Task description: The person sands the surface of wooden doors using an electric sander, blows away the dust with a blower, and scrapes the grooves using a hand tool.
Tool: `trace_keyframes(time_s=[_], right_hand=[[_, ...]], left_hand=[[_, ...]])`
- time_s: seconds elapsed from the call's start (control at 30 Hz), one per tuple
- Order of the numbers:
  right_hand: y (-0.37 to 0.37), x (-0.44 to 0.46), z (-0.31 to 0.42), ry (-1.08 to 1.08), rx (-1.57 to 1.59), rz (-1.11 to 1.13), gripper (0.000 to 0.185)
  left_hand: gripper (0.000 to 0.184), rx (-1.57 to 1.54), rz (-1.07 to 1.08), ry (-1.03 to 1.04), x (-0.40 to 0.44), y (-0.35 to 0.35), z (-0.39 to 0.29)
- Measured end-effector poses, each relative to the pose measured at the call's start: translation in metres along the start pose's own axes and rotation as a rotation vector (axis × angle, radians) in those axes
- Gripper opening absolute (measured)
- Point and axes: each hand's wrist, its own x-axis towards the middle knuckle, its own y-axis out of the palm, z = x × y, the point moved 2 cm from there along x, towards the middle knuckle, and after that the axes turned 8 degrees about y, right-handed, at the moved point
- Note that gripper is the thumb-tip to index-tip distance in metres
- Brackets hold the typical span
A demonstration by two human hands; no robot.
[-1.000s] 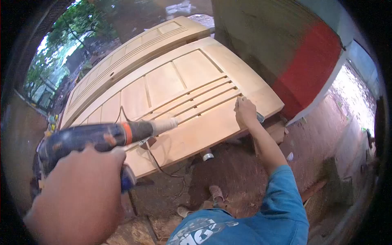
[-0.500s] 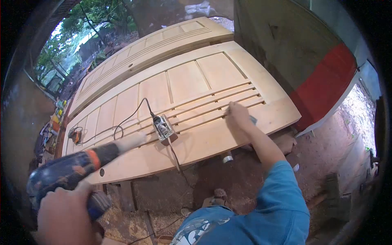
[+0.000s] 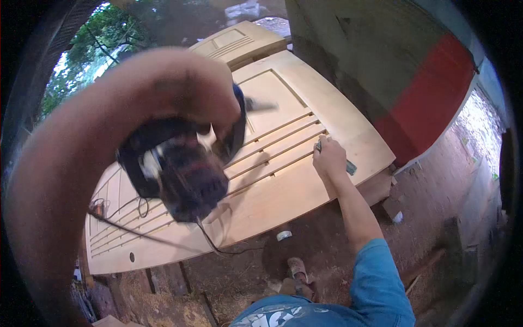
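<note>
Blue-sleeved right arm [image 3: 357, 212] extends over the door [image 3: 283, 203].

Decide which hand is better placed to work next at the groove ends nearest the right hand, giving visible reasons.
Probably the right hand: it is beside the groove ends, gripping a small tool. The left hand, holding a bulky power tool, is farther away.

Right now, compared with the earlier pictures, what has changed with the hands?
The left hand has swung up and inward over the near door, carrying the power tool. Since the last earlier picture, the right hand has shifted slightly toward that door's right end. Nothing was taken up or let go: the right hand keeps its small greenish item. Near door and far door lie as before.
</note>
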Motion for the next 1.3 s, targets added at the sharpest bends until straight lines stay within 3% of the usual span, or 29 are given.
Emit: trace_keyframes(time_s=[0.13,0.23,0.27,0.4,0.43,0.5,0.53,0.57,0.6,0.63,0.67,0.7,0.77,0.83,0.87,0.97,1.07,1.17,1.3], right_hand=[[0.001,-0.005,0.004,-0.038,0.011,-0.072,0.022],[0.004,0.001,-0.002,-0.067,-0.012,-0.09,0.023],[0.006,0.004,-0.004,-0.071,-0.02,-0.063,0.023],[0.009,0.023,-0.006,-0.161,0.037,0.066,0.027],[0.013,0.037,-0.009,-0.193,0.077,0.104,0.028],[0.018,0.098,-0.005,-0.231,0.108,0.075,0.029],[0.022,0.137,-0.002,-0.257,0.124,0.062,0.03],[0.032,0.177,0.0,-0.268,0.113,0.066,0.031],[0.048,0.211,0.002,-0.269,0.107,0.08,0.032],[0.062,0.238,0.004,-0.26,0.102,0.094,0.033],[0.073,0.263,0.007,-0.262,0.087,0.124,0.034],[0.086,0.283,0.013,-0.274,0.071,0.162,0.034],[0.114,0.308,0.039,-0.359,0.112,0.212,0.035],[0.138,0.319,0.07,-0.488,0.215,0.237,0.036],[0.156,0.319,0.09,-0.539,0.196,0.294,0.037],[0.18,0.288,0.143,-0.755,0.118,0.437,0.036],[0.213,0.282,0.182,-0.78,0.123,0.214,0.031],[0.239,0.299,0.21,-0.686,0.054,0.12,0.025],[0.271,0.312,0.227,-0.714,0.057,0.266,0.019]], left_hand=[[0.029,0.032,-0.168,-0.044,0.021,-0.019,0.025],[0.033,0.227,-0.199,-0.002,0.011,-0.003,0.043],[0.038,0.122,-0.105,-0.161,0.001,0.005,0.043],[0.049,-0.336,-0.002,-0.187,-0.021,0.045,0.06],[0.051,-0.456,-0.024,-0.187,-0.023,0.055,0.065],[0.055,-0.327,0.071,-0.243,-0.026,0.08,0.078],[0.057,-0.33,-0.079,-0.137,-0.027,0.091,0.073],[0.055,-0.644,0.127,-0.344,-0.025,0.094,0.068],[0.054,-0.401,0.056,-0.2,-0.025,0.096,0.055],[0.048,-0.531,0.033,-0.076,-0.019,0.107,0.056],[0.037,-0.475,0.067,-0.203,-0.014,0.094,0.039],[0.038,-0.582,0.088,-0.306,-0.01,0.097,0.036],[0.038,-0.787,0.112,-0.538,-0.006,0.109,0.032],[0.039,-0.837,0.135,-0.611,-0.001,0.114,0.03],[0.04,-0.861,0.154,-0.639,0.002,0.117,0.03],[0.043,-1.072,-0.086,-0.533,-0.003,0.152,0.026],[0.042,-1.427,-0.098,-0.889,-0.012,0.168,0.002],[0.043,-1.218,0.013,-0.79,0.02,0.126,0.007],[0.044,-1.214,0.062,-0.752,0.021,0.137,0.007]])
